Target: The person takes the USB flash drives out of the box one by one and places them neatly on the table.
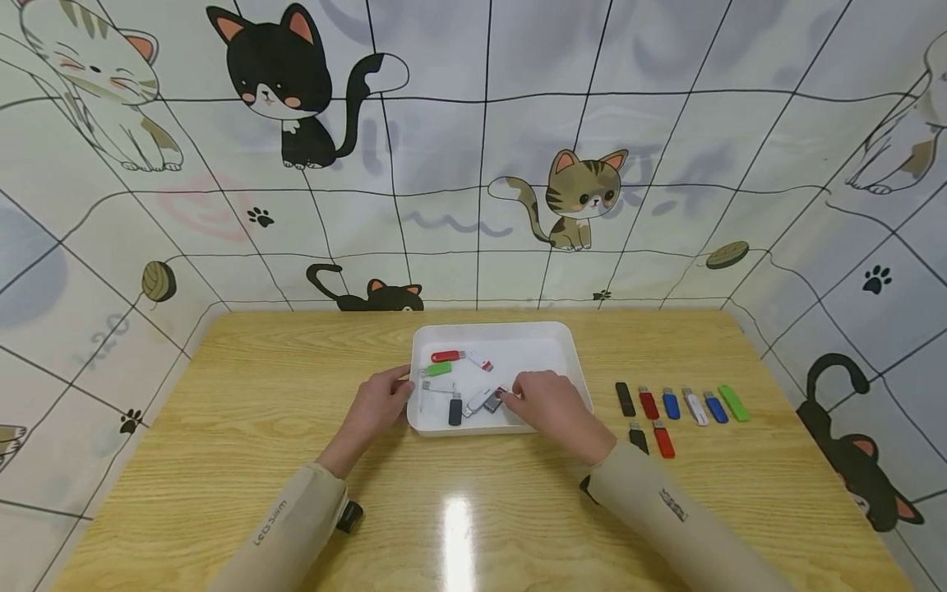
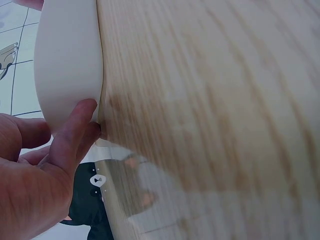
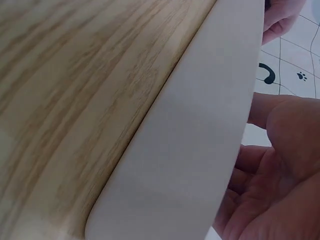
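Observation:
A white tray [image 1: 473, 331] holds several USB sticks: a red one [image 1: 446, 356], a green one [image 1: 438, 369], a black one [image 1: 455, 409], and white and grey ones near its middle. My left hand [image 1: 381, 400] is at the tray's left side; in the left wrist view that hand [image 2: 50, 165] grips the tray wall [image 2: 70, 55] between thumb and fingers. Over the tray's right part, my right hand [image 1: 555, 407] pinches a small dark grey USB stick [image 1: 493, 401]. The tray wall [image 3: 185, 115] hides the fingertips of the right hand [image 3: 280, 165] in the right wrist view.
To the right of the tray, more USB sticks lie on the wooden table [image 1: 296, 362] in two rows: black [image 1: 625, 399], dark red [image 1: 649, 403], blue [image 1: 671, 404], white [image 1: 695, 407] and green [image 1: 734, 404] among them. My right forearm passes close to the front row.

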